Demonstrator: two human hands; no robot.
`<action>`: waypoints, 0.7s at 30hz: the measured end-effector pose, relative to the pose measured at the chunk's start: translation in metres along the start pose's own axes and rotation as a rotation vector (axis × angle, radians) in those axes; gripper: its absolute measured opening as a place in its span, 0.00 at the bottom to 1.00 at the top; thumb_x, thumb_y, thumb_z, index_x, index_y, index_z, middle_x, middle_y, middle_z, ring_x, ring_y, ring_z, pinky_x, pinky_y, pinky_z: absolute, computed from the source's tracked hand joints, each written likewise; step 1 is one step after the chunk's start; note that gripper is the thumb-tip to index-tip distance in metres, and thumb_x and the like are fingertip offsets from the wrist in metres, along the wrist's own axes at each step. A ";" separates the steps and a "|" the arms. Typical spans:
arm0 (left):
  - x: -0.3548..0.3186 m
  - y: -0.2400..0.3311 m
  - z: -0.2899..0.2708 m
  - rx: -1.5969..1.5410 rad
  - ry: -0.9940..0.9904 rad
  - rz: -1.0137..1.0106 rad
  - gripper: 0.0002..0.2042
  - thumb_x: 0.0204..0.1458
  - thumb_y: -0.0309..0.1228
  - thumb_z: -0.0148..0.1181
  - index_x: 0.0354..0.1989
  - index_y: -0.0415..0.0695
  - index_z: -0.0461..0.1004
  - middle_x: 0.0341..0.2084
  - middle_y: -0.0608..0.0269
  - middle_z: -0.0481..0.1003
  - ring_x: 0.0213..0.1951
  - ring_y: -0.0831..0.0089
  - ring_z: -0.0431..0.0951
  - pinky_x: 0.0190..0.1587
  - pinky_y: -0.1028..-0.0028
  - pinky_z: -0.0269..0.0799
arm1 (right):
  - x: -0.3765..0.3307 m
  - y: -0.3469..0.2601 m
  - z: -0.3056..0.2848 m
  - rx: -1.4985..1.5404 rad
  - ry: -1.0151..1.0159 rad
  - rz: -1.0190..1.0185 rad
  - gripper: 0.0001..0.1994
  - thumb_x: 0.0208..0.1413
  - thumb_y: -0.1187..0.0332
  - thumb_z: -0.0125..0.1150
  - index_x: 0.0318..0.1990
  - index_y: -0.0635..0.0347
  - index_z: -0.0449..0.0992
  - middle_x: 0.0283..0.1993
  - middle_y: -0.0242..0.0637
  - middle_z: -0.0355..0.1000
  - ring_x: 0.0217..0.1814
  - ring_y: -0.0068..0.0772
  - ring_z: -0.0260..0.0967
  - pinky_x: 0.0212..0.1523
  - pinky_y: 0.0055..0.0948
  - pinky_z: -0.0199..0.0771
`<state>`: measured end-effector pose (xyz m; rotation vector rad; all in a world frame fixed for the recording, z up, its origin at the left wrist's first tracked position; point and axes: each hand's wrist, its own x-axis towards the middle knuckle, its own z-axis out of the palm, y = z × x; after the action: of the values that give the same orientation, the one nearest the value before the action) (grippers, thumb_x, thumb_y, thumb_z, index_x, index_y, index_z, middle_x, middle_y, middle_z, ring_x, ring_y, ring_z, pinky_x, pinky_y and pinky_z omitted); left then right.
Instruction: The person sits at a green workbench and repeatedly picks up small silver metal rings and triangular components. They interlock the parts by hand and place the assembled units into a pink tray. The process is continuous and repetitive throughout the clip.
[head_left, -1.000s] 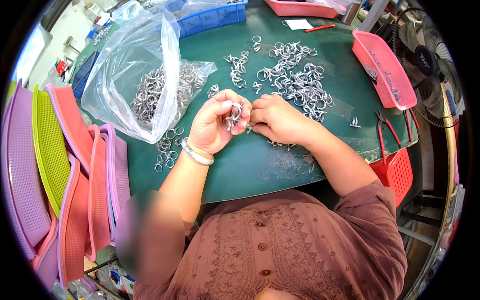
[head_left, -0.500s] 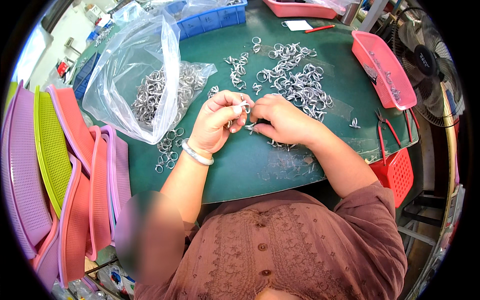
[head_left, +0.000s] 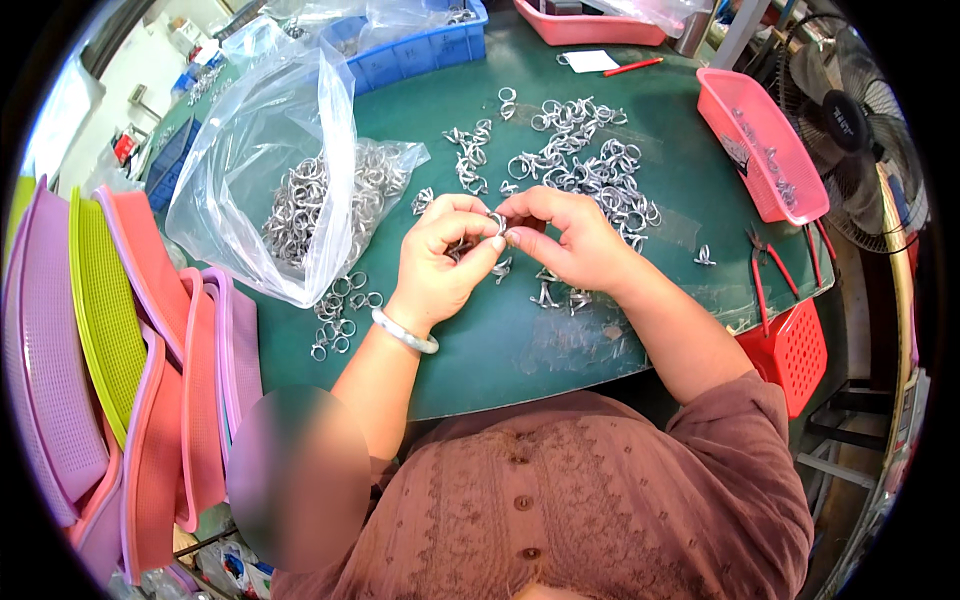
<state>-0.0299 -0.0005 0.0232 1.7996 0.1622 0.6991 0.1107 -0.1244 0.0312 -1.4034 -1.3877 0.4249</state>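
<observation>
Above the green table, my left hand (head_left: 440, 262) pinches a silver metal ring (head_left: 498, 222) between thumb and fingertips. The thumb and forefinger of my right hand (head_left: 572, 238) are closed on the same ring from the other side. More metal seems tucked in the curled fingers of my left hand, mostly hidden. Just below the fingertips lies a loose ring (head_left: 502, 269). A large heap of silver rings (head_left: 610, 165) spreads beyond my right hand, and a smaller cluster (head_left: 470, 155) sits ahead of my hands. Several plain rings (head_left: 340, 318) lie left of my left wrist.
An open clear plastic bag (head_left: 215, 200) full of rings stands at the left, beside stacked coloured baskets (head_left: 55, 340). Blue bin (head_left: 420, 58) at the back; pink basket (head_left: 770, 150) at the right, near red-handled pliers (head_left: 762, 285) and a fan (head_left: 845, 120).
My right hand has turned and brought its thumb and forefinger up to the ring in my left fingertips. My left hand has rolled inward. Rings once covered by my right hand now show below it.
</observation>
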 end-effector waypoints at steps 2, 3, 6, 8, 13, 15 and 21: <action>-0.001 0.001 0.003 0.031 0.018 0.037 0.05 0.42 0.19 0.61 0.28 0.41 0.75 0.34 0.65 0.68 0.29 0.84 0.65 0.29 0.84 0.61 | -0.002 0.003 0.000 0.019 0.012 -0.002 0.09 0.50 0.76 0.58 0.40 0.65 0.73 0.33 0.39 0.72 0.34 0.29 0.71 0.36 0.25 0.71; 0.000 0.001 0.003 0.049 0.019 0.059 0.05 0.42 0.18 0.61 0.28 0.41 0.75 0.34 0.65 0.68 0.28 0.84 0.66 0.29 0.84 0.61 | 0.000 0.000 -0.002 -0.005 0.009 0.003 0.09 0.50 0.75 0.58 0.40 0.65 0.73 0.33 0.39 0.72 0.34 0.28 0.71 0.36 0.25 0.71; 0.000 0.000 0.004 0.109 0.036 0.122 0.06 0.41 0.18 0.62 0.28 0.41 0.75 0.33 0.65 0.69 0.25 0.85 0.66 0.25 0.85 0.62 | 0.000 0.001 -0.001 -0.024 0.017 -0.044 0.09 0.50 0.75 0.58 0.40 0.64 0.74 0.32 0.39 0.73 0.34 0.28 0.72 0.36 0.25 0.71; 0.000 0.000 0.004 0.164 0.047 0.159 0.06 0.41 0.19 0.62 0.28 0.40 0.75 0.32 0.65 0.69 0.23 0.85 0.67 0.23 0.85 0.63 | 0.000 0.001 -0.001 -0.041 0.016 -0.041 0.10 0.50 0.76 0.58 0.41 0.64 0.74 0.33 0.39 0.73 0.34 0.29 0.72 0.36 0.25 0.71; -0.001 0.007 0.007 0.267 0.072 0.197 0.07 0.40 0.18 0.62 0.28 0.40 0.75 0.31 0.65 0.68 0.24 0.83 0.68 0.23 0.83 0.65 | -0.001 0.006 0.000 -0.064 0.034 -0.097 0.11 0.49 0.76 0.58 0.42 0.64 0.74 0.34 0.40 0.74 0.34 0.32 0.72 0.36 0.26 0.71; -0.001 0.009 0.007 0.311 0.072 0.214 0.07 0.39 0.18 0.62 0.29 0.40 0.75 0.31 0.64 0.68 0.24 0.81 0.70 0.23 0.82 0.68 | -0.001 0.005 0.000 -0.046 0.015 -0.083 0.12 0.49 0.76 0.57 0.43 0.64 0.74 0.33 0.41 0.74 0.34 0.33 0.72 0.36 0.27 0.71; -0.001 0.010 0.007 0.348 0.074 0.234 0.08 0.39 0.18 0.62 0.29 0.41 0.73 0.31 0.63 0.68 0.25 0.78 0.70 0.23 0.81 0.68 | -0.001 0.006 0.000 -0.078 0.011 -0.082 0.12 0.50 0.76 0.56 0.43 0.64 0.74 0.32 0.42 0.73 0.34 0.36 0.72 0.36 0.28 0.71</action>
<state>-0.0287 -0.0101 0.0306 2.1484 0.1291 0.9498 0.1135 -0.1242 0.0258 -1.4042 -1.4614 0.3119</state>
